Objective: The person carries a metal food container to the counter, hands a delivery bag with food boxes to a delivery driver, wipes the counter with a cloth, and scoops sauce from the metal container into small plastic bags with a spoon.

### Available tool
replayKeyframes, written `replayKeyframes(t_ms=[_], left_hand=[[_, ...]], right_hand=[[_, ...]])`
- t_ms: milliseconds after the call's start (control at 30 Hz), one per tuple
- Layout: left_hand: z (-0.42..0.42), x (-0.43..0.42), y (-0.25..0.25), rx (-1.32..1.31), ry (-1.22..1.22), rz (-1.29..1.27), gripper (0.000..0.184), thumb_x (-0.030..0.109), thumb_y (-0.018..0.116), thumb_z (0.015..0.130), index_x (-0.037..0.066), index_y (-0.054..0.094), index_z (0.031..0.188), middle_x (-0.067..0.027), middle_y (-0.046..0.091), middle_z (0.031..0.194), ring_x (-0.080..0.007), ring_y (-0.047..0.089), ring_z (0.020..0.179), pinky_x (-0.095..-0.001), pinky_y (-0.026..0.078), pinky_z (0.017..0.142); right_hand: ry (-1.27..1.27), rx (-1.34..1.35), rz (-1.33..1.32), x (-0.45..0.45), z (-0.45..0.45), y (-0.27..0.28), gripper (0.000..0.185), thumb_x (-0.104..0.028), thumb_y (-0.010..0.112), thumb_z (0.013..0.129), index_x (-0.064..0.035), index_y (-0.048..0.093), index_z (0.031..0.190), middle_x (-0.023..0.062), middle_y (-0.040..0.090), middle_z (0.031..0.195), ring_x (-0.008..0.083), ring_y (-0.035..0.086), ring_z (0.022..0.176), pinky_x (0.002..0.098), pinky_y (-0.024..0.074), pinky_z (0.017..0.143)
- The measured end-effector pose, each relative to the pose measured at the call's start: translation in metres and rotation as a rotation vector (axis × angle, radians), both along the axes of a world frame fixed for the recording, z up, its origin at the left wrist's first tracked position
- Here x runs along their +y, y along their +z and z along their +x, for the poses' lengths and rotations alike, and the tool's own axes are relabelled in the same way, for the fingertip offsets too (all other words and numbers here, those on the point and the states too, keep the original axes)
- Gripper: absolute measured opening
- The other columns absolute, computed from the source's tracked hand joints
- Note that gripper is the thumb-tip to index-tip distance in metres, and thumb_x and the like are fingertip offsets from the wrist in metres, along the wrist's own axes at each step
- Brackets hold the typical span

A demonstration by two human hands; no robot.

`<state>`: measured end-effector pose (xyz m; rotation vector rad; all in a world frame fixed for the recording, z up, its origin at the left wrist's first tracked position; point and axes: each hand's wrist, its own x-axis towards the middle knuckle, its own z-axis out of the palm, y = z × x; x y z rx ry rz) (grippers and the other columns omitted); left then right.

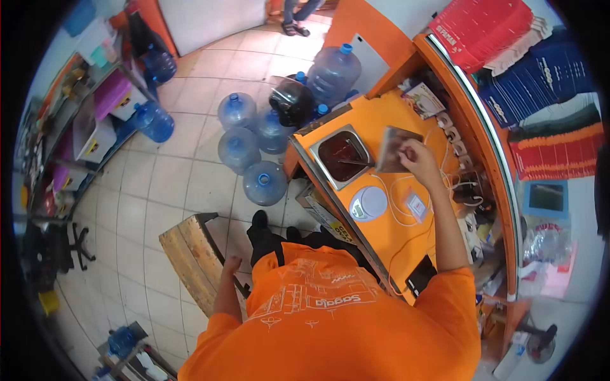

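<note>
My right hand (413, 155) is closed on the edge of a flat metal lid (389, 150) above the orange counter (406, 244). Just left of the lid, a square metal container (319, 154) holds dark red-brown contents, and a thin handle (356, 162) sticks out of it toward the lid. Nearer to me on the counter lie a small round white scale (368, 203) and a small white card-like item (416, 204). My left hand (232, 263) hangs low beside the wooden bench (194, 257), its fingers curled; whether it holds anything is too small to tell.
Several blue water bottles (238, 150) stand on the tiled floor beyond the counter, with a dark helmet (292, 103) among them. White cables (395, 184) cross the counter. Folded shirts (534, 79) fill the right shelf. Another person's legs (297, 14) show at the doorway.
</note>
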<state>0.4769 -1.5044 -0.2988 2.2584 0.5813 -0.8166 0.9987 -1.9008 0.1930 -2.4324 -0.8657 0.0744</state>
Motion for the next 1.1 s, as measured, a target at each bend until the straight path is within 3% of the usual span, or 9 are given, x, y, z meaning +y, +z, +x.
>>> replayKeyframes(t_ms=[33, 100, 233, 367, 600, 800, 900, 1033, 1100], left_hand=[[0.017, 0.015, -0.009, -0.179, -0.256, 0.047, 0.029, 0.026, 0.052, 0.091, 0.004, 0.065, 0.103, -0.0173, 0.066, 0.084, -0.0329, 0.066, 0.075, -0.0407, 0.054, 0.068], [0.109, 0.023, 0.094, 0.346, 0.785, -0.392, 0.026, 0.025, 0.054, 0.090, 0.004, 0.067, 0.100, -0.0120, 0.064, 0.072, -0.0252, 0.062, 0.058, -0.0366, 0.053, 0.059], [0.218, 0.054, 0.147, -0.336, 0.427, -0.385, 0.023, 0.021, 0.056, 0.088, 0.005, 0.072, 0.089, 0.0002, 0.050, 0.048, -0.0116, 0.051, 0.045, -0.0275, 0.042, 0.045], [0.319, 0.039, 0.272, -0.183, 0.376, -0.617, 0.023, 0.020, 0.054, 0.090, 0.005, 0.071, 0.089, 0.0056, 0.041, 0.050, -0.0062, 0.035, 0.043, -0.0235, 0.027, 0.043], [0.368, -0.046, 0.352, -0.037, -0.105, -0.809, 0.018, 0.015, 0.053, 0.094, 0.007, 0.069, 0.093, 0.0097, 0.039, 0.056, -0.0018, 0.029, 0.048, -0.0216, 0.022, 0.046], [0.377, -0.152, 0.391, 0.043, -0.327, -0.884, 0.017, 0.016, 0.053, 0.098, 0.007, 0.068, 0.099, 0.0099, 0.037, 0.057, -0.0014, 0.029, 0.049, -0.0215, 0.023, 0.046], [0.381, -0.187, 0.395, 0.087, -0.397, -0.822, 0.017, 0.015, 0.053, 0.098, 0.005, 0.067, 0.100, 0.0057, 0.048, 0.062, -0.0031, 0.041, 0.057, -0.0205, 0.034, 0.052], [0.379, -0.205, 0.379, 0.081, -0.442, -0.785, 0.019, 0.014, 0.055, 0.098, 0.000, 0.067, 0.102, -0.0027, 0.068, 0.094, -0.0084, 0.056, 0.093, -0.0236, 0.044, 0.085], [0.370, -0.204, 0.379, -0.086, -0.506, -0.861, 0.017, 0.016, 0.056, 0.098, 0.005, 0.069, 0.098, 0.0072, 0.046, 0.061, -0.0030, 0.033, 0.051, -0.0227, 0.027, 0.047]], right_hand=[[-0.113, 0.051, 0.189, -0.029, -0.006, -0.008, 0.008, -0.003, 0.061, 0.086, -0.0034, 0.060, 0.094, 0.0028, 0.058, 0.075, 0.0125, 0.058, 0.067, 0.0269, 0.0463, 0.058], [-0.429, 0.160, 0.453, -0.083, -0.030, -0.032, 0.007, -0.006, 0.059, 0.092, -0.0034, 0.058, 0.098, 0.0002, 0.057, 0.075, 0.0083, 0.054, 0.064, 0.0235, 0.0438, 0.053], [-0.952, 0.228, 1.018, -0.129, -0.114, -0.102, 0.012, -0.013, 0.059, 0.095, -0.0086, 0.058, 0.106, -0.0003, 0.058, 0.079, 0.0062, 0.054, 0.063, 0.0201, 0.0444, 0.052], [-1.176, 0.334, 1.334, -0.139, -0.170, -0.187, 0.018, -0.012, 0.061, 0.094, -0.0090, 0.058, 0.111, 0.0011, 0.063, 0.085, 0.0084, 0.059, 0.067, 0.0205, 0.0510, 0.057], [-1.226, 0.424, 1.703, -0.114, -0.209, -0.242, 0.024, 0.000, 0.063, 0.088, -0.0055, 0.059, 0.111, 0.0040, 0.065, 0.090, 0.0158, 0.064, 0.077, 0.0288, 0.0568, 0.073], [-0.960, 0.519, 2.023, -0.118, -0.221, -0.224, 0.033, -0.001, 0.063, 0.086, -0.0048, 0.054, 0.118, 0.0095, 0.061, 0.119, 0.0256, 0.059, 0.115, 0.0339, 0.0512, 0.095], [-1.167, 0.571, 2.136, -0.111, -0.233, -0.235, 0.019, -0.015, 0.057, 0.095, -0.0046, 0.058, 0.111, 0.0071, 0.064, 0.102, 0.0179, 0.064, 0.093, 0.0282, 0.0538, 0.082], [-1.122, 1.156, 1.492, -0.101, -0.246, -0.179, 0.021, -0.024, 0.054, 0.098, -0.0055, 0.062, 0.106, 0.0028, 0.064, 0.085, 0.0103, 0.059, 0.068, 0.0219, 0.0506, 0.060], [-1.065, 1.023, 1.092, -0.093, -0.228, -0.160, 0.025, -0.028, 0.051, 0.099, -0.0065, 0.063, 0.103, -0.0004, 0.061, 0.074, 0.0055, 0.051, 0.056, 0.0201, 0.0398, 0.046]])
